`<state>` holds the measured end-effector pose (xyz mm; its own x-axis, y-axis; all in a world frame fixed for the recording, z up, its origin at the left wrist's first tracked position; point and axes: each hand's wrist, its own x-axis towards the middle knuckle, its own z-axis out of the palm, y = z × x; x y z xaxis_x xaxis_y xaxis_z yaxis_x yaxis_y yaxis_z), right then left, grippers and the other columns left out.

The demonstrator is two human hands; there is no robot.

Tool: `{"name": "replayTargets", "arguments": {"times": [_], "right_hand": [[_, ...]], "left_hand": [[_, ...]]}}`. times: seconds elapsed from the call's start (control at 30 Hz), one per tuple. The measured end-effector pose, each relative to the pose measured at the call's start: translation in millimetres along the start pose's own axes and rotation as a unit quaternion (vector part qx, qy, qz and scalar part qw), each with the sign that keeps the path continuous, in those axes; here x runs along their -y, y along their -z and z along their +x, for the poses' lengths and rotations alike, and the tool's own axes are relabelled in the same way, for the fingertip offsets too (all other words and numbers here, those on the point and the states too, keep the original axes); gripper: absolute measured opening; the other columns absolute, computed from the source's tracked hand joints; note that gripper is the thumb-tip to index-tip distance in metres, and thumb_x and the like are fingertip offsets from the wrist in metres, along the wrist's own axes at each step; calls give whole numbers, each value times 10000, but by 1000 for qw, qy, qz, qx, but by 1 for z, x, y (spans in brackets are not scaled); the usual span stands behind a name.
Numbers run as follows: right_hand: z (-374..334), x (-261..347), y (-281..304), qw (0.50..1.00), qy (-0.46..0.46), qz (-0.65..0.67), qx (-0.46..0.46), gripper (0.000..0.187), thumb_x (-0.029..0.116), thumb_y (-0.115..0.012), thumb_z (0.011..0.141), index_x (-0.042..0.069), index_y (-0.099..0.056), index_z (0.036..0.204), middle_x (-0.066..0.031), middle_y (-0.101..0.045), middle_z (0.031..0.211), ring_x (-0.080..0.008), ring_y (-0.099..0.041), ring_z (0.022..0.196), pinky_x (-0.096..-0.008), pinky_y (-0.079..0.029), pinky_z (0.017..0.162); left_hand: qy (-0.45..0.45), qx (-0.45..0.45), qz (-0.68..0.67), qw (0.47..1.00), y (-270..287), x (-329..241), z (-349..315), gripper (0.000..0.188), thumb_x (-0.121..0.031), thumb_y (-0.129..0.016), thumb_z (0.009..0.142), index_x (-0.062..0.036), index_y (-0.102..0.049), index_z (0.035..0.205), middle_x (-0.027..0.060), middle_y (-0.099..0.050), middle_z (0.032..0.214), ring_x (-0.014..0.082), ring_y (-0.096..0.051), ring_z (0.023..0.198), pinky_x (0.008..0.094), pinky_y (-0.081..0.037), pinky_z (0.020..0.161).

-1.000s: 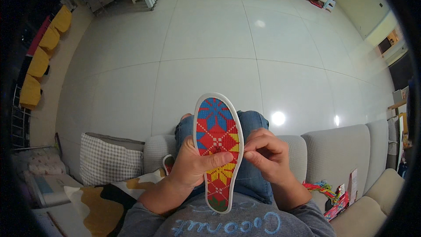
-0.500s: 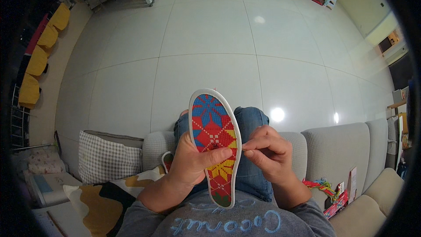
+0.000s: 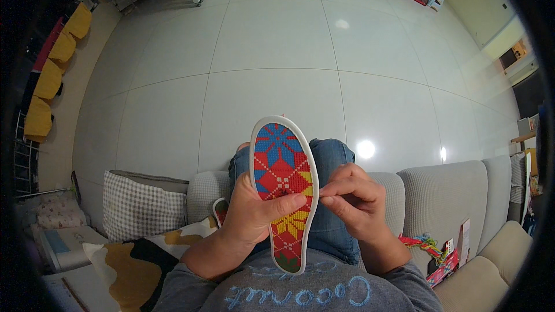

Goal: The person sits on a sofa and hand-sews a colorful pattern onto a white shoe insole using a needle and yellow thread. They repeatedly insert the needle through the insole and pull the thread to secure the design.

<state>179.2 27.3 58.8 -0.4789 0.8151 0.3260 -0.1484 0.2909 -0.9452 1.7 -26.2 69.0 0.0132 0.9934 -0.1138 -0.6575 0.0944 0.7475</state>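
An embroidered shoe insole [image 3: 283, 164] with a white rim stands nearly upright above my lap, its red, blue, yellow and green cross-stitch pattern facing me. My left hand [image 3: 254, 211] grips its left edge, thumb laid across the stitched front and the other fingers hidden behind. At the right edge, my right hand [image 3: 355, 199] pinches with thumb and forefinger close against the white rim. Whatever sits between those fingertips is too small to make out. Part of a second insole [image 3: 220, 211] shows beside my left forearm.
I sit on a grey sofa [image 3: 442, 190]. To the left lie a checkered cushion [image 3: 144, 205] and a patterned cushion [image 3: 130, 266]. Colourful thread skeins [image 3: 428, 247] rest on the right seat beside a pink-red packet [image 3: 445, 268]. Pale floor tiles [image 3: 272, 34] stretch ahead.
Almost nothing differs. The insole has tilted or shifted very slightly, while both hands keep the same hold and place.
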Motion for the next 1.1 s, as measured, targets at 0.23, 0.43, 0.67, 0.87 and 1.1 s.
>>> {"name": "replayTargets", "arguments": {"times": [0.23, 0.43, 0.67, 0.87, 1.1], "right_hand": [[-1, -2, 1, 1000, 8, -10, 5, 123, 18, -683, 755, 37, -692, 876, -44, -604, 764, -160, -538, 730, -267, -425, 658], [0, -5, 1, 999, 45, -25, 8, 120, 19, -683, 754, 40, -688, 872, -51, -592, 748, -169, -544, 710, -274, -429, 641], [0, -2, 1, 999, 35, -38, 3, 119, -4, -671, 754, 24, -675, 870, -61, -593, 748, -172, -551, 708, -272, -430, 629], [-6, 1, 2, 997, 33, -46, -55, 107, -32, -656, 746, -4, -656, 849, -80, -595, 743, -176, -557, 671, -264, -430, 596], [-3, 27, 0, 981, 103, -166, -17, 194, -78, -651, 699, -24, -654, 885, -91, -575, 725, -170, -552, 616, -257, -435, 530]], "left_hand": [[2, -4, 10, 1000, -3, -2, 1, 454, 26, -685, 752, -12, -455, 1143, 94, -620, 1018, 163, -637, 888, 304, -550, 775], [57, 19, -38, 997, -2, -3, 2, 442, 28, -674, 757, -17, -466, 1144, 97, -626, 1013, 163, -639, 884, 312, -551, 771], [50, 5, -52, 997, 3, 3, 3, 447, 24, -674, 759, -28, -466, 1152, 88, -626, 1012, 160, -639, 876, 302, -555, 759], [-33, -51, 124, 990, -5, 0, -3, 387, -16, -705, 753, -8, -530, 1098, 93, -652, 968, 162, -655, 824, 296, -559, 721], [-104, -101, 247, 958, -16, -5, -12, 289, -38, -714, 753, 20, -604, 1014, 128, -678, 911, 176, -675, 774, 297, -560, 670]]}}
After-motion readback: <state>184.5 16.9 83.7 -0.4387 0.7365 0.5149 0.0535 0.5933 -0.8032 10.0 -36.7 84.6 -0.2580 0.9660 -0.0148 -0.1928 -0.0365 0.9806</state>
